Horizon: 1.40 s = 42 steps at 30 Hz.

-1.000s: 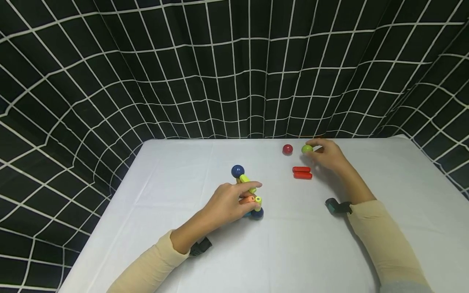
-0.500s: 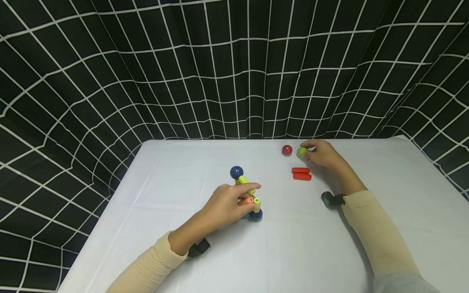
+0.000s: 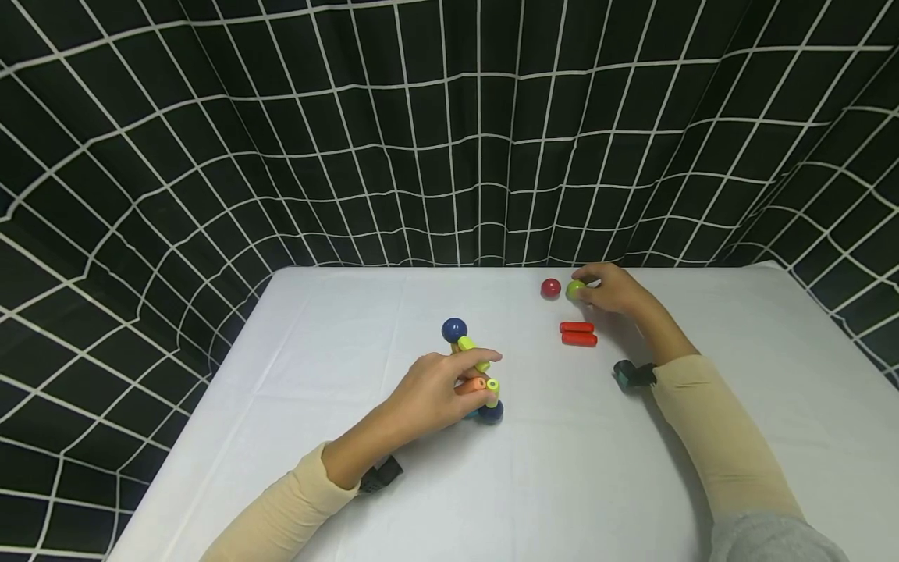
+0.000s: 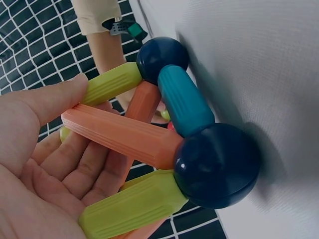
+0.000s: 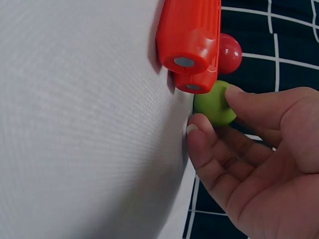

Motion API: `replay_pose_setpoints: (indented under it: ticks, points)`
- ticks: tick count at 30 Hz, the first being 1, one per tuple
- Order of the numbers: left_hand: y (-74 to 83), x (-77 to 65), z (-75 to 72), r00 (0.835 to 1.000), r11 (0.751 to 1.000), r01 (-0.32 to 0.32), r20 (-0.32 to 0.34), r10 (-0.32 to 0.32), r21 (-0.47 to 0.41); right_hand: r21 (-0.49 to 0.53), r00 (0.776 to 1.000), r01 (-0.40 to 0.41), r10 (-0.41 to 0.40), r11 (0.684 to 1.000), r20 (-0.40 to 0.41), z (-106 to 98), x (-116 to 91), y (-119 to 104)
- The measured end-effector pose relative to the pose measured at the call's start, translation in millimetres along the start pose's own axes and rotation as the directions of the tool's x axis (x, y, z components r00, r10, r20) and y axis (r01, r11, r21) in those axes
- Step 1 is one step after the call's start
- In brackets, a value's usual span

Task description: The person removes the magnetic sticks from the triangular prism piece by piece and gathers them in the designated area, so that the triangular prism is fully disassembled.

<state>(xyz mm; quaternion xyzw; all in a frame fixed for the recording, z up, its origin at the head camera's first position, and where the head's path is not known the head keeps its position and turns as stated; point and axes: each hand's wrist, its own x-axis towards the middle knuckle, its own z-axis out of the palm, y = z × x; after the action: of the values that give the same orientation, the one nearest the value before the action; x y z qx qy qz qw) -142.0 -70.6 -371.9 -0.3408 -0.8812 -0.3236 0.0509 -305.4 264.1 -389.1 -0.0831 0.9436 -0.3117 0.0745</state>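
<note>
Over the last second my right hand (image 3: pixel 611 290) has shifted the green ball (image 3: pixel 575 290) leftward along the far edge of the desk (image 3: pixel 337 343). It now sits just beside the red ball (image 3: pixel 551 289), apart from it, pinched between my thumb and fingers. To my mind that groups the loose balls together, with nothing added to the frame (image 4: pixel 124 133).

My left hand (image 3: pixel 438 382) grips that frame near the desk's middle, thumb pressing a yellow-green rod (image 4: pixel 114 82); it has hardly moved.

The frame's dark blue balls (image 4: pixel 218 164) are glossy, smooth and plastic-looking; its teal rod (image 4: pixel 184 99) is duller, ridged lengthwise. Two red rods (image 3: pixel 579 339) lie parallel, nearer the front edge than the loose balls, with grey, metal-looking discs (image 5: pixel 184 61) in their ends. The desk's white cover has a fine weave.
</note>
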Motion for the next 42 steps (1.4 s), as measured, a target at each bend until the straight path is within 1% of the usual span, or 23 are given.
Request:
replay_pose_setpoints:
  ticks: [5,8,11,15,17,19,22,24,27,30,35,37,39,42]
  points:
    - [0.9,-0.6,-4.0,1.0,1.0,-0.013,0.016,0.013,0.005,-0.008,1.0,0.004,-0.004,1.0,0.014,-0.6,-0.4,0.4]
    - [2.0,-1.4,-10.1,1.0,0.999,-0.028,0.005,0.028,0.016,-0.011,1.0,0.004,-0.004,1.0,0.018,-0.7,-0.1,0.4]
    - [3.4,-2.2,-19.8,0.999,0.999,-0.036,-0.016,0.037,0.028,-0.003,1.0,0.001,-0.001,1.0,0.027,-1.0,0.0,-0.2]
    - [3.7,-2.5,-33.4,1.0,0.998,0.002,-0.031,0.0,0.065,-0.001,0.999,-0.004,0.004,1.0,0.035,-1.1,-0.2,-1.3]
    - [2.1,-2.2,-38.9,0.998,0.997,0.029,-0.056,-0.025,0.075,-0.008,0.999,-0.005,0.005,1.0,0.036,-1.1,-0.8,-2.2]
    - [-0.3,-1.4,-43.5,0.994,0.996,0.048,-0.096,-0.041,0.072,-0.015,0.999,-0.005,0.005,1.0,0.033,-0.6,-0.9,-3.1]
    - [-5.8,-0.1,-48.2,0.985,0.997,0.057,-0.165,-0.047,0.057,-0.021,1.0,0.0,0.0,1.0,0.029,-0.7,-1.4,-3.9]
    - [-10.1,0.9,-50.4,0.979,0.997,0.056,-0.198,-0.044,0.059,-0.019,1.0,0.004,-0.003,1.0,0.029,-1.1,-1.3,-4.2]
    - [-17.0,2.4,-52.2,0.974,0.996,0.064,-0.219,-0.05,0.059,-0.018,1.0,0.001,0.0,1.0,0.029,-1.9,-1.5,-5.0]
    - [-23.1,4.2,-52.3,0.975,0.996,0.076,-0.211,-0.064,0.048,-0.038,1.0,-0.016,0.017,0.999,0.015,-2.1,-1.7,-5.5]
    - [-28.5,6.1,-50.2,0.984,0.995,0.104,-0.144,-0.102,0.006,-0.092,0.998,-0.061,0.057,0.994,-0.041,-4.1,-5.9,-8.1]
    - [-29.4,6.7,-49.2,0.987,0.994,0.109,-0.115,-0.11,-0.021,-0.111,0.996,-0.063,0.056,0.992,-0.071,-4.6,-11.2,-9.7]
    - [-29.9,7.1,-48.5,0.988,0.992,0.117,-0.094,-0.12,-0.043,-0.13,0.994,-0.054,0.041,0.99,-0.1,-4.2,-18.4,-13.1]
    - [-30.5,7.7,-48.2,0.988,0.989,0.135,-0.069,-0.139,-0.066,-0.148,0.99,0.0,-0.02,0.989,-0.138,-0.4,-30.5,-24.0]
